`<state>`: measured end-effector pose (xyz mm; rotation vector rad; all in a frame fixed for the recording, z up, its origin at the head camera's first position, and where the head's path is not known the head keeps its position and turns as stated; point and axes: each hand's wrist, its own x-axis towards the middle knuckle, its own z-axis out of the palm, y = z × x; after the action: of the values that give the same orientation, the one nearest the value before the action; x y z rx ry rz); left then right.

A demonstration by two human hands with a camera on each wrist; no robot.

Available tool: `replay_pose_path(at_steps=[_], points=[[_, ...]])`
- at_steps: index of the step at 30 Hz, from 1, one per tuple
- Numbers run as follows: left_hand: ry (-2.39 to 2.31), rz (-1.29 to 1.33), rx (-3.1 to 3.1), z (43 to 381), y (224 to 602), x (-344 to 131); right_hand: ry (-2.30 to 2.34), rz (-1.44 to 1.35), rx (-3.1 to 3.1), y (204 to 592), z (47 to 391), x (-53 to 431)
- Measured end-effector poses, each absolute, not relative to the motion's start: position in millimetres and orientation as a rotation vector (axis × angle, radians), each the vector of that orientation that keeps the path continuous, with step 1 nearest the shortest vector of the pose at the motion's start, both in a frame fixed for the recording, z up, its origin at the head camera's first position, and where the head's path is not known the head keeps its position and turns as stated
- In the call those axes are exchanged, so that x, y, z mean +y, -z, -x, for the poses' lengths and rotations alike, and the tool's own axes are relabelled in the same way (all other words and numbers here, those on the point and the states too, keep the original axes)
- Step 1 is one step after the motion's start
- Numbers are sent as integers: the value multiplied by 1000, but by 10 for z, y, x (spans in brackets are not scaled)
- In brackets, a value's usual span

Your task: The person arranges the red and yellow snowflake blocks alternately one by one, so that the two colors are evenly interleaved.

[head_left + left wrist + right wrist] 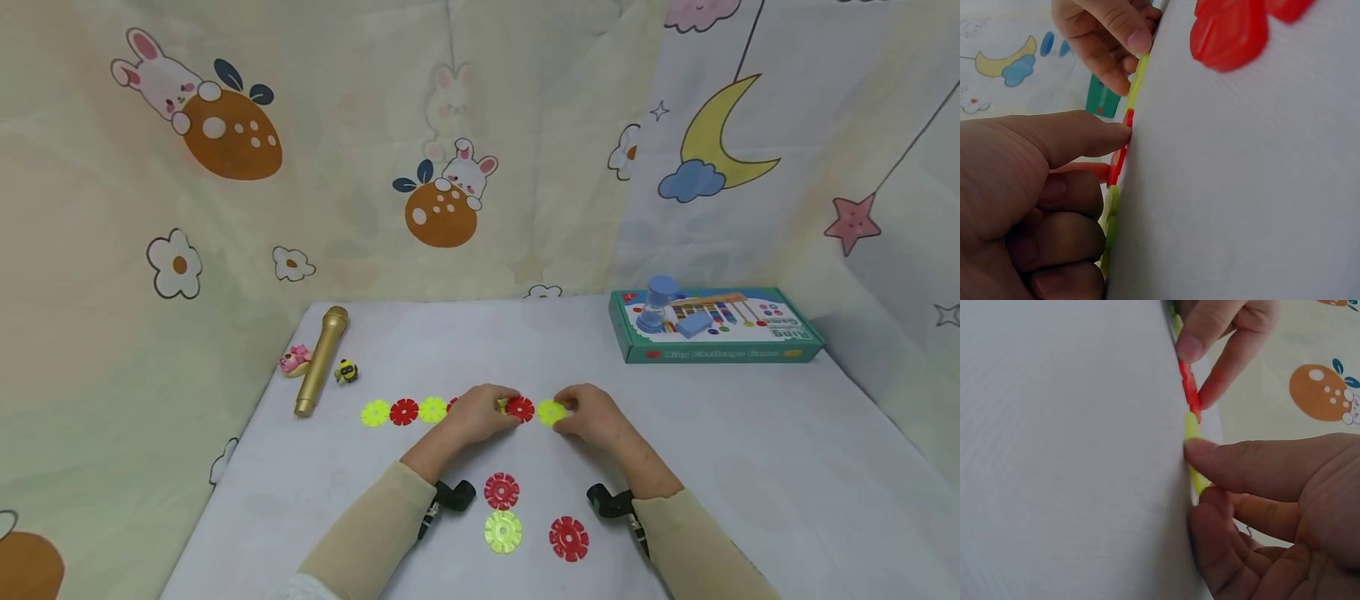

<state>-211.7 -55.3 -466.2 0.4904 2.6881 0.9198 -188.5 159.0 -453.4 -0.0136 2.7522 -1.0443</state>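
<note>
A row of flower-shaped notched discs alternates yellow and red across the table; its left end is a yellow disc (pixel 375 412), followed by a red disc (pixel 403 412). My left hand (pixel 476 414) covers part of the row and pinches a red disc (pixel 521 409) at the right end between thumb and forefinger. With thumb and fingertips, my right hand (pixel 596 417) holds a yellow disc (pixel 551 412) just right of that red one. In the right wrist view this yellow disc (pixel 1192 428) lies close to the red disc (pixel 1190 390); whether they touch I cannot tell.
Nearer the front lie a red disc (pixel 502 491), a yellow disc (pixel 502 532) and another red disc (pixel 568 538). A gold microphone (pixel 321 362), a pink figure (pixel 296 360) and a bee toy (pixel 347 371) are at left. At back right, a green game box (pixel 720 355) bears an hourglass (pixel 656 304) and a blue block (pixel 694 324).
</note>
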Motion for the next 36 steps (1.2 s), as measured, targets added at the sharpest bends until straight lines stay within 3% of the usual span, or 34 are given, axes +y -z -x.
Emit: replay_pose_path(at_steps=[23, 31, 36], points=[[-795, -692, 2690, 2238, 4654, -279, 1168, 51, 2739, 4537, 1886, 1560], [-856, -735, 2643, 2287, 4656, -282, 1100, 677, 2495, 4356, 1656, 1383], [-865, -711, 2631, 2262, 4659, -283, 943, 810, 2361, 4446, 1457, 1148]])
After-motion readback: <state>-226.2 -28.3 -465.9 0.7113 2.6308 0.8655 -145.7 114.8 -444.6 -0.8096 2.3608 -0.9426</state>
